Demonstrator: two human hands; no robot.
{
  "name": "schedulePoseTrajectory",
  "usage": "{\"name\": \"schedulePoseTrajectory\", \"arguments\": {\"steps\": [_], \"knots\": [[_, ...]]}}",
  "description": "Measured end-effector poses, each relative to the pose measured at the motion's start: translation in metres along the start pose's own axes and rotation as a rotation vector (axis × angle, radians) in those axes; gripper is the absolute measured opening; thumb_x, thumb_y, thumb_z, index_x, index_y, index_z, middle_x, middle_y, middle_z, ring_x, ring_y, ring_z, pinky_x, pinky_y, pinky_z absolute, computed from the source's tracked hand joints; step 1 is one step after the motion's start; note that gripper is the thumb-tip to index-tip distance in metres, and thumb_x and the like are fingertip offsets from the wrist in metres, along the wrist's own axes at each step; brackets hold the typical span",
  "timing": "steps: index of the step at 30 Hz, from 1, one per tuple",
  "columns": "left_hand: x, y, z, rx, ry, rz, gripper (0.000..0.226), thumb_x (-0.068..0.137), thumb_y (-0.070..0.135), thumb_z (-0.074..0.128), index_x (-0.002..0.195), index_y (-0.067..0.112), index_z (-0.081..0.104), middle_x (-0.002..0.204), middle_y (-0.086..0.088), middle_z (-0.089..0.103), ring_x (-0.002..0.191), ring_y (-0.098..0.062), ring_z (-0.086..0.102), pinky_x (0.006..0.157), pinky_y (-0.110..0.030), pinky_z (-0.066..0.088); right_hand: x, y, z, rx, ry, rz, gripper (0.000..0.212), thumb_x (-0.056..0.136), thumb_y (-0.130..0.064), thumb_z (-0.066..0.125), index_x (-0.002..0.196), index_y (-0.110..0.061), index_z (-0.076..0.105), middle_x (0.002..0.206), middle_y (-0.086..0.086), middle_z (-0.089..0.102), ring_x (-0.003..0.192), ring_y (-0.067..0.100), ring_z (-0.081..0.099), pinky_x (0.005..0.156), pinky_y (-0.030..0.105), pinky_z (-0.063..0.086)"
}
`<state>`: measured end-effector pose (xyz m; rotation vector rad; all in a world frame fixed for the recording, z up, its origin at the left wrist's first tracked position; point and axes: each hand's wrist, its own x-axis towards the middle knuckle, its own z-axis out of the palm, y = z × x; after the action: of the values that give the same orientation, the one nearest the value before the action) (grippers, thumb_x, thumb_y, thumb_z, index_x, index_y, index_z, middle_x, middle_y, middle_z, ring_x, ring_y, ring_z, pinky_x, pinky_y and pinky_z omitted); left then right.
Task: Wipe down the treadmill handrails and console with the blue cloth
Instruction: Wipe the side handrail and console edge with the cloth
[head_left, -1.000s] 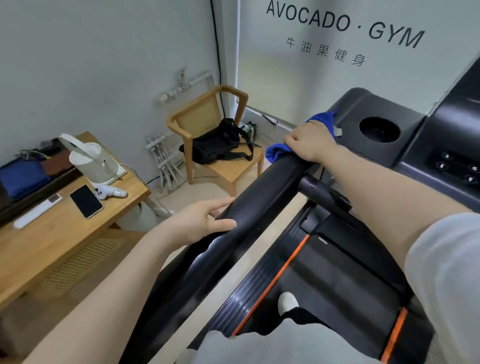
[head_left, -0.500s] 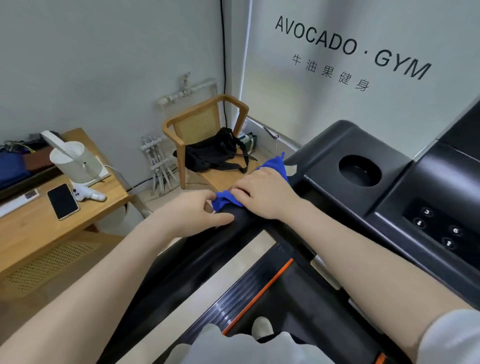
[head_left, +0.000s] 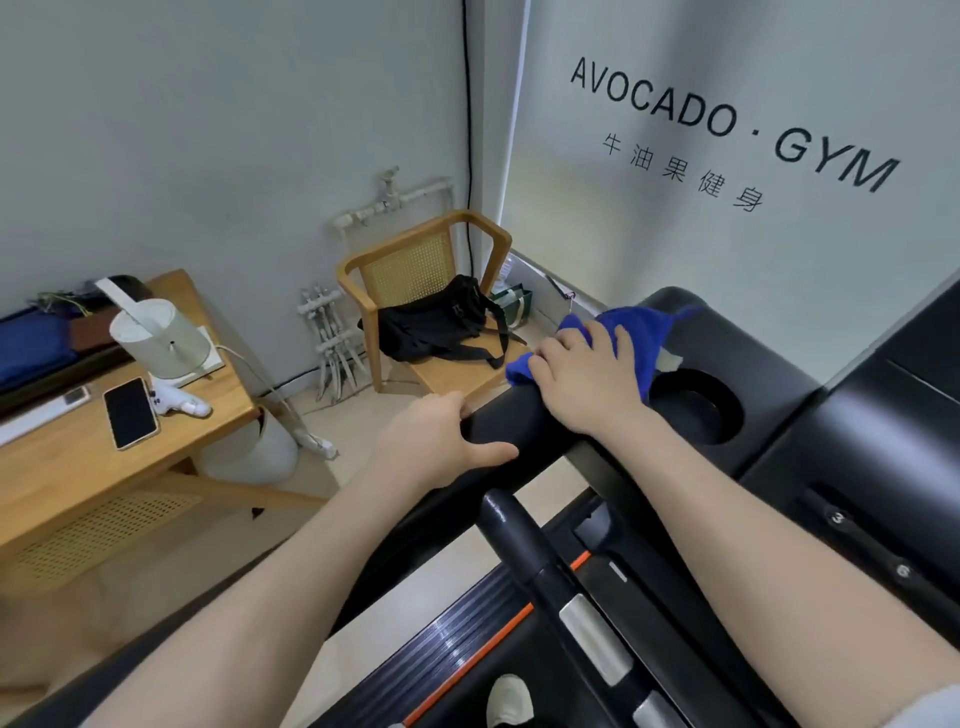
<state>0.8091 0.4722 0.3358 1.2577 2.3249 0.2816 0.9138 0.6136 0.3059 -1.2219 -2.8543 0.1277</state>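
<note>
The black left handrail (head_left: 498, 423) of the treadmill runs from the lower left up to the console (head_left: 852, 447). My left hand (head_left: 441, 441) grips the handrail, fingers wrapped over its top. Just beyond it, my right hand (head_left: 587, 379) presses the blue cloth (head_left: 641, 332) flat onto the rail's far end, where it meets the console corner. The cloth bunches out from under my fingers towards the round cup holder (head_left: 696, 408). A shorter inner grip bar (head_left: 524, 551) with silver pads points back towards me below my right forearm.
A wooden chair (head_left: 415, 260) with a black bag (head_left: 441, 322) stands in the corner beyond the rail. A wooden table (head_left: 62, 467) at left carries a phone (head_left: 130, 413), a white lamp (head_left: 161, 332) and a controller. The belt with an orange stripe (head_left: 498, 639) lies below.
The right hand has slid the blue cloth forward along the rail, from close by the left hand to the console corner. My left hand still grips the rail. The view has shifted.
</note>
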Motion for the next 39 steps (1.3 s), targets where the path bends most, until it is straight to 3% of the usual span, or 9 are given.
{"name": "schedulePoseTrajectory", "arguments": {"steps": [4,6,11,16,21,26,31,35,39], "knots": [[-0.001,-0.002,0.011,-0.036,0.104,0.011,0.051,0.070,0.052,0.069,0.098,0.012,0.056,0.090,-0.001,0.057,0.085,-0.019,0.055,0.068,-0.027,0.038,-0.031,-0.035,0.016,-0.047,0.201,-0.180,0.051,0.089,-0.039,0.025,0.093,-0.013,0.069,0.104,0.010,0.068,0.110,0.035,0.057,0.101,0.049,0.035],[-0.002,-0.001,0.015,-0.033,0.140,-0.007,0.049,0.071,0.049,0.067,0.101,0.012,0.056,0.097,-0.004,0.063,0.091,-0.023,0.060,0.068,-0.028,0.039,-0.036,-0.038,0.018,-0.020,0.193,-0.218,0.050,0.086,-0.042,0.028,0.090,-0.015,0.070,0.097,0.006,0.070,0.101,0.032,0.062,0.099,0.046,0.037],[-0.006,0.007,0.009,-0.018,0.131,-0.043,0.053,0.071,0.053,0.068,0.106,0.017,0.056,0.105,0.000,0.062,0.098,-0.021,0.058,0.071,-0.028,0.041,0.001,0.004,-0.001,-0.056,0.035,-0.388,0.054,0.095,-0.042,0.013,0.121,-0.025,0.058,0.123,0.001,0.060,0.116,0.025,0.049,0.104,0.039,0.023],[-0.009,0.012,0.008,0.014,0.088,-0.089,0.053,0.072,0.057,0.065,0.107,0.018,0.055,0.102,0.001,0.058,0.091,-0.020,0.055,0.072,-0.031,0.046,0.036,0.054,-0.011,-0.057,0.160,-0.313,0.045,0.090,-0.041,0.017,0.072,-0.024,0.054,0.091,0.004,0.066,0.088,0.028,0.055,0.077,0.035,0.030],[-0.010,0.016,0.010,0.015,0.085,-0.079,0.060,0.076,0.052,0.063,0.123,0.018,0.049,0.111,-0.002,0.060,0.097,-0.021,0.057,0.075,-0.032,0.049,0.052,0.091,-0.011,-0.029,0.132,0.001,0.046,0.096,-0.035,0.025,0.110,-0.012,0.063,0.125,0.013,0.057,0.120,0.032,0.043,0.107,0.044,0.023],[-0.003,0.028,0.009,0.005,0.093,0.016,0.067,0.078,0.039,0.065,0.136,0.019,0.038,0.128,-0.005,0.055,0.116,-0.024,0.052,0.092,-0.037,0.047,0.020,0.040,-0.013,0.075,0.153,-0.076,0.056,0.085,-0.040,0.023,0.099,-0.002,0.062,0.106,0.021,0.061,0.099,0.037,0.051,0.080,0.039,0.036],[0.011,0.042,0.011,0.017,0.130,0.009,0.041,0.077,0.042,0.064,0.098,0.011,0.047,0.106,-0.009,0.062,0.087,-0.024,0.054,0.068,-0.033,0.043,-0.049,-0.006,0.010,0.125,0.269,-0.219,0.047,0.085,-0.036,0.027,0.085,-0.002,0.060,0.092,0.017,0.060,0.089,0.035,0.055,0.074,0.040,0.047],[0.016,0.038,0.010,0.079,0.089,0.033,0.063,0.074,0.051,0.067,0.120,0.014,0.044,0.119,-0.006,0.058,0.105,-0.026,0.057,0.077,-0.037,0.048,-0.050,0.024,0.004,-0.078,0.322,-0.215,0.033,0.078,-0.044,0.056,0.077,-0.012,0.061,0.088,0.009,0.062,0.073,0.027,0.057,0.052,0.028,0.041],[0.019,0.038,0.007,0.119,0.060,0.033,0.071,0.075,0.052,0.067,0.128,0.016,0.037,0.124,-0.009,0.056,0.110,-0.028,0.055,0.079,-0.037,0.046,-0.021,0.052,-0.007,-0.037,0.254,-0.100,0.042,0.085,-0.046,0.053,0.094,-0.006,0.059,0.103,0.017,0.058,0.089,0.035,0.053,0.070,0.039,0.042]]}}
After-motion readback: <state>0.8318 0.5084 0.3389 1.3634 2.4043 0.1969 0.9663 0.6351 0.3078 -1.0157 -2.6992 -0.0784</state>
